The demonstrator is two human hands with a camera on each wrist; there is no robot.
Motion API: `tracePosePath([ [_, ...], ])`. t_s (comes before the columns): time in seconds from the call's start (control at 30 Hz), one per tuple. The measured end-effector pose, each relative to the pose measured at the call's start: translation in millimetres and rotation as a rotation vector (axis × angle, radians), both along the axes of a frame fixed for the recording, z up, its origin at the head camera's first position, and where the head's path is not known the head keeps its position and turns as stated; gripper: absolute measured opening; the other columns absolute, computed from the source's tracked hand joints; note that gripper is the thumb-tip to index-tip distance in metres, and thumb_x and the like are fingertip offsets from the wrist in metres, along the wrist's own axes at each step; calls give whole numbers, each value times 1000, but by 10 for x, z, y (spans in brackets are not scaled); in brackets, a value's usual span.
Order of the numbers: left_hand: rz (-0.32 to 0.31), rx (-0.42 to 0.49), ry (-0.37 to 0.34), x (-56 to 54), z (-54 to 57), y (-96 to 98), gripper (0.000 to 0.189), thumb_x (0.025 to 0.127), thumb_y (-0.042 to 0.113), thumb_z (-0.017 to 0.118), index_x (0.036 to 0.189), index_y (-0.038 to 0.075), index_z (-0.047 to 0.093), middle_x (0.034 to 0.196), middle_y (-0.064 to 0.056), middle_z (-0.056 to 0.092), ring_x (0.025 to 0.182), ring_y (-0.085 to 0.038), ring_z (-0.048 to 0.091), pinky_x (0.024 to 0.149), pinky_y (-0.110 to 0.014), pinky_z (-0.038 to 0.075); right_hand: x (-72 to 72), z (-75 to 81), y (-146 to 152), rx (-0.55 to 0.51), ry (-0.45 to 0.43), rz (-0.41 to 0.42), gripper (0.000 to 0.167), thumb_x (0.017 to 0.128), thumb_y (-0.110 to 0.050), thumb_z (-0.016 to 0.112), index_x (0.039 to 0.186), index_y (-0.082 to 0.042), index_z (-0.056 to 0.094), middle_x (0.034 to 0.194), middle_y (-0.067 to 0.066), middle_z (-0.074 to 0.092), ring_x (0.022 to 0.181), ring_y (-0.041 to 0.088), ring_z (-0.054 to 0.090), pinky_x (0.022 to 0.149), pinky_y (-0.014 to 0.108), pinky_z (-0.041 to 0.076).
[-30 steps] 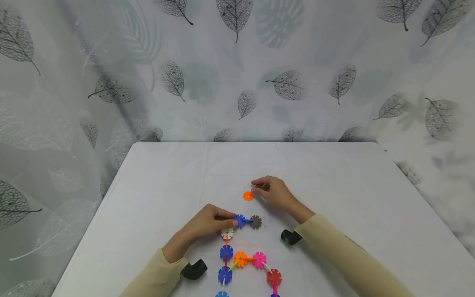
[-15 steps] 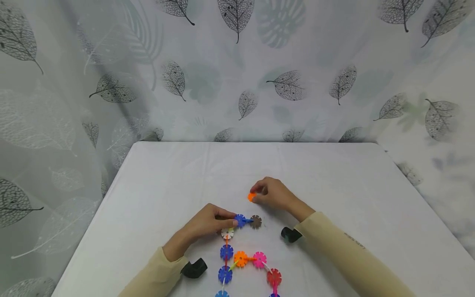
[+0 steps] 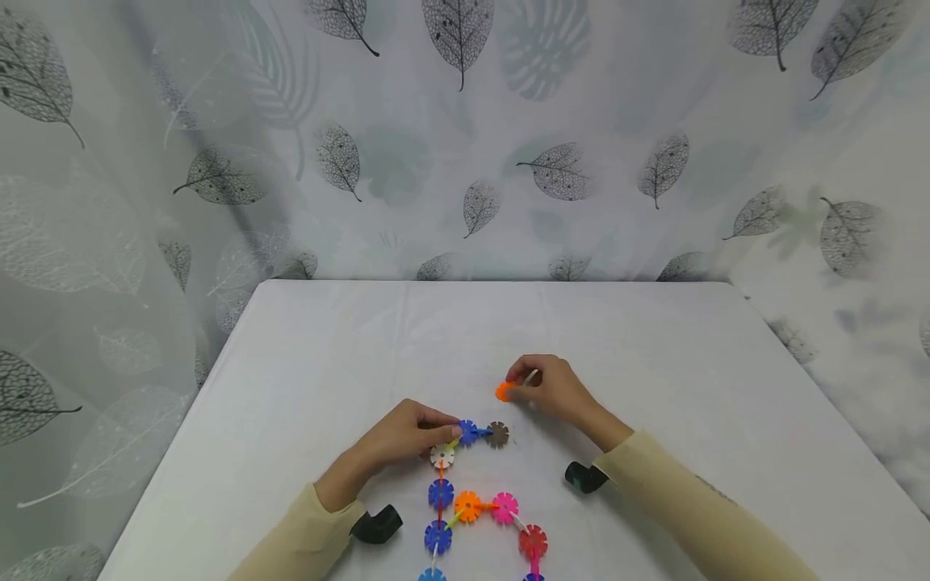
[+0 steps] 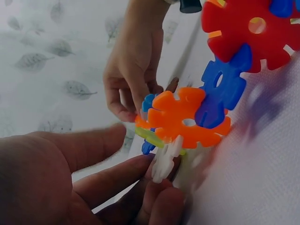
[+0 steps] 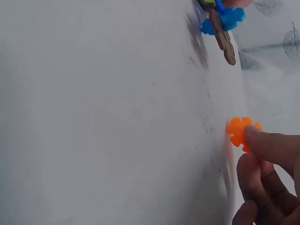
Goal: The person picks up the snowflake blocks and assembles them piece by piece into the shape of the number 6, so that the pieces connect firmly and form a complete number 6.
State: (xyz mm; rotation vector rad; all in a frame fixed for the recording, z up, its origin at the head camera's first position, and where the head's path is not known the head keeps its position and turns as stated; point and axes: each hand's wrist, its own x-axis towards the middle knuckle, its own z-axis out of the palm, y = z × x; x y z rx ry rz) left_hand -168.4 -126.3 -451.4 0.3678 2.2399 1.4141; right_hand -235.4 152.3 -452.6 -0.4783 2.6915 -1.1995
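Observation:
My right hand (image 3: 552,391) pinches a loose orange notched building disc (image 5: 236,132) between thumb and fingers, close over the table. To its left, my left hand (image 3: 403,436) grips the top corner of a linked chain of such discs at a blue disc (image 3: 467,433). A brown disc (image 3: 497,435) forms the chain's free right end, joined to the blue one by an edge-on blue piece. Below the left hand comes a white disc (image 3: 441,457), and more blue discs (image 3: 440,494) run downward. In the left wrist view the left fingertips overlap the white disc's area.
A branch with an orange disc (image 3: 468,507), a pink disc (image 3: 504,508) and a red disc (image 3: 534,541) curves down to the right. The white-covered table (image 3: 349,339) ends at a leaf-patterned curtain (image 3: 407,161). Black wrist cameras (image 3: 378,524) sit below both wrists.
My right hand has taken hold of the loose orange disc, which lay beside its fingertips, and has moved it right and slightly nearer. The left hand keeps its grip on the chain.

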Motion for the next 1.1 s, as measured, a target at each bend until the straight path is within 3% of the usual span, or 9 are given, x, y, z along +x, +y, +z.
tracePosePath([
  [0.13,-15,10,-15,-2,11,-16,34,102,29,64,124,6,73,75,-1,59,61,-13,49,56,-24,41,117,14,73,-24,-10,-13,14,87,-15,82,99,-19,76,86,-4,67,69,16,64,60,31,55],
  [0.4,-33,-6,12,15,42,-14,35,98,25,68,127,5,71,109,-2,71,69,-14,52,60,-26,45,347,46,244,7,-31,76,10,89,-15,79,97,-18,76,82,-7,69,67,16,66,59,29,53],
  [0.93,-27,-15,24,19,16,3,35,97,23,70,125,3,72,103,-1,72,67,-13,50,57,-25,43,498,-4,246,11,-49,131,10,86,-22,83,91,-22,74,84,-11,68,71,14,63,62,28,54],
  [1.1,-25,-27,39,16,5,15,33,97,22,70,124,3,72,81,0,66,62,-11,47,55,-23,41,524,12,228,-2,-46,147,9,86,-23,83,91,-22,75,85,-11,69,71,14,63,61,28,55],
])
